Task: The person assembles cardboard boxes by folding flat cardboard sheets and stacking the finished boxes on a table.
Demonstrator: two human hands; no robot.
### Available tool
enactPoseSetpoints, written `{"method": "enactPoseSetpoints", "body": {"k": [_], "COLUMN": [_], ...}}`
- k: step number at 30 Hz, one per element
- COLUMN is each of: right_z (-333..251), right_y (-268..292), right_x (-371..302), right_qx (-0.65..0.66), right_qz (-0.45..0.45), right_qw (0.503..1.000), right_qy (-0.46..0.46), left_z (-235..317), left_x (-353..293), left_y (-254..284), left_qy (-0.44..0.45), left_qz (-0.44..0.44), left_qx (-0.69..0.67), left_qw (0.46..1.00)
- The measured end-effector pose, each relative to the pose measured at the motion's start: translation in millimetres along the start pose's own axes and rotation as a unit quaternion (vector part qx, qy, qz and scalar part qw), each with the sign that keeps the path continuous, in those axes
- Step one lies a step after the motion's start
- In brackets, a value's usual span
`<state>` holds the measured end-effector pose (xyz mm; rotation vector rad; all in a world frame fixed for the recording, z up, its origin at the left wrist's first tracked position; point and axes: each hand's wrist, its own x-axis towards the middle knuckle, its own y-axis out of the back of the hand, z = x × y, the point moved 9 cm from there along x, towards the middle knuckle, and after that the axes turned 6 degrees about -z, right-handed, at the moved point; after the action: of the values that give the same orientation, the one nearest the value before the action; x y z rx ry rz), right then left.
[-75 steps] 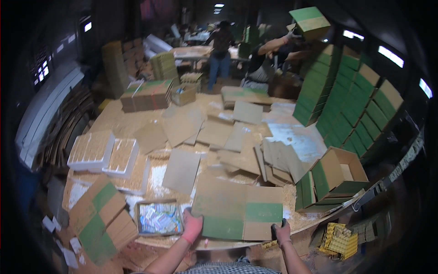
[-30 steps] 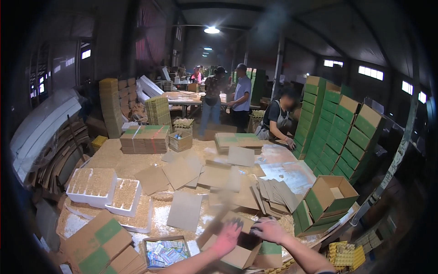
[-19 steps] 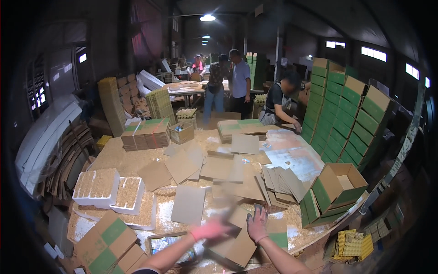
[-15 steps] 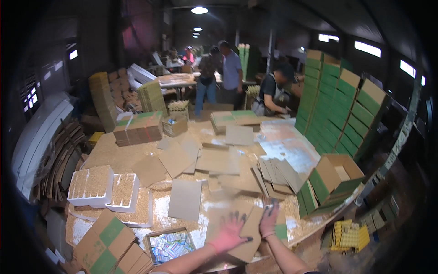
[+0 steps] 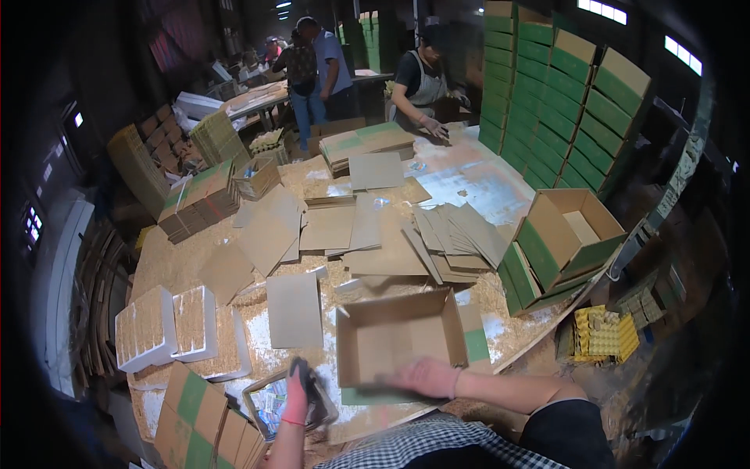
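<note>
R hand (image 5: 430, 378) at front edge of open cardbd box (image 5: 398, 311).
L hand (image 5: 297, 395) by tray (image 5: 250, 408) w/ packets (image 5: 270, 402); can't tell if fingers apart/together, either hand.

Head-worn fisheye, facing forward and down across table (image 5: 492, 181), hands (image 5: 297, 400) close

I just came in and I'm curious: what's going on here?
Someone's right hand, blurred, is at the near side of an open cardboard box on the table. The left hand is at a small box of packets; I can't tell whether its fingers hold anything. Across the table, a co-worker stands near tall stacks of green boxes.
</note>
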<state>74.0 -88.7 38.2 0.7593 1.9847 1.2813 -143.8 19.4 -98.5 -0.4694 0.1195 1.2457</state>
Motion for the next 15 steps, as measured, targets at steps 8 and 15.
{"method": "enactPoseSetpoints", "body": {"k": [8,15], "right_z": [222,335], "right_y": [65,-38], "right_x": [-60,85], "right_qx": [0.349,0.312], "right_qz": [0.321,0.192], "right_qw": [0.82,0.907], "right_qy": [-0.32,-0.207], "left_z": [25,48], "left_x": [28,7], "left_y": [6,-18], "left_qy": [0.043,0.114], "left_qz": [0.036,0.061], "left_qx": [0.442,0.444], "left_qw": [0.895,0.887]}}
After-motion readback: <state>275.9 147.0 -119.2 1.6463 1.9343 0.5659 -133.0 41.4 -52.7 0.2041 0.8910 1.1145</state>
